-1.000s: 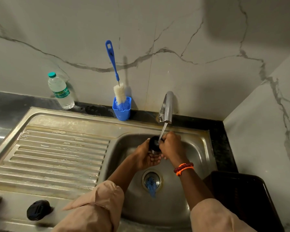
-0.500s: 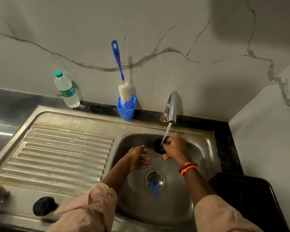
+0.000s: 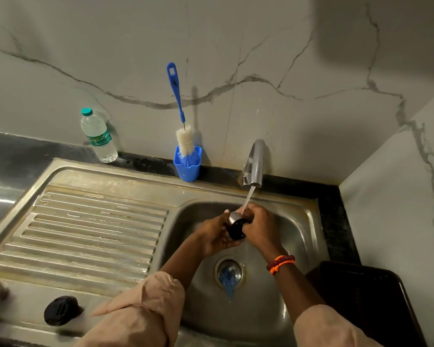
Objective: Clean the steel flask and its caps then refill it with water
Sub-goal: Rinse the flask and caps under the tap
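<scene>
Cap (image 3: 236,227) under tap (image 3: 253,164) stream, above sink (image 3: 308,229). Left hand (image 3: 214,234), off it half second ago, back cupping it; right hand (image 3: 258,226) grips opposite side. Rinsing resumes; second cap (image 3: 60,310) waits on drainboard.

Both arms wear loose sleeves of a pale peach cloth, the left sleeve (image 3: 145,309) rolled back (its cuff folded into a thick band) and the right sleeve (image 3: 328,326) pushed up likewise; the right wrist carries a beaded bracelet (image 3: 280,263), dark red and orange.
</scene>
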